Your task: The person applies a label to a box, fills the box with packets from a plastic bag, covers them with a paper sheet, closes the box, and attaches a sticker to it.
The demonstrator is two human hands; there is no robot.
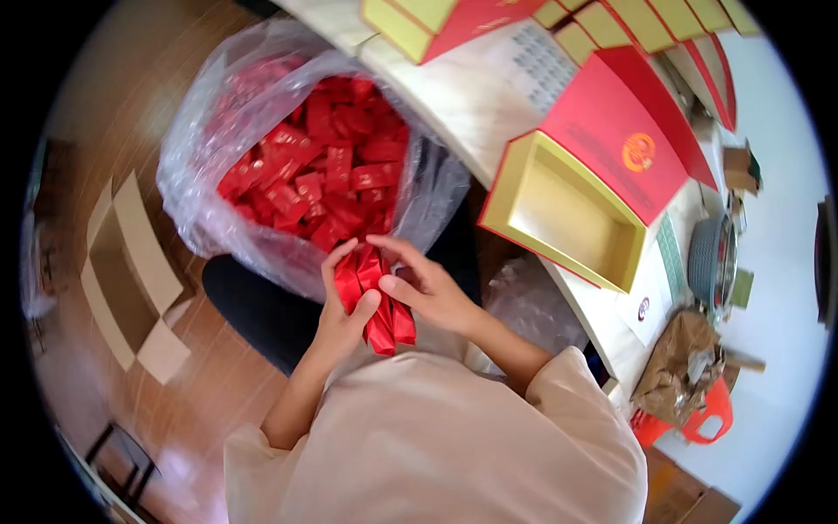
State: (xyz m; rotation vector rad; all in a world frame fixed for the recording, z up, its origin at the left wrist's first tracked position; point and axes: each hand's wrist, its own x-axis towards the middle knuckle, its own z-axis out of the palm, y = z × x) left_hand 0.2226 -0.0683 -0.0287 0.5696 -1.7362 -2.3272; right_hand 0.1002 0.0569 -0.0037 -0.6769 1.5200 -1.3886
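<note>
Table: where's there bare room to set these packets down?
On the table, a bare patch lies between the top box and the open box, beside the printed sheet. The open box's inside looks bare too. Crowded: upper right, with boxes; right end, with basin and brown bag.

A pale, marbled tabletop (445, 100) carries an open red box (572, 227), yellow-lined and set at the tabletop's edge. Above the open box in the view sits a sheet with rows of small marks (546, 61); farther up stand more red-and-yellow boxes (628, 24). Just right of the open box are a green patterned strip (670, 259) and a grey tub (699, 253). Just below its right end lies a white paper with a round emblem (633, 325), then a crumpled brown paper bag (668, 367). Well left of the open box, the brown floor (223, 371) carries an open cardboard carton (144, 244).
</note>
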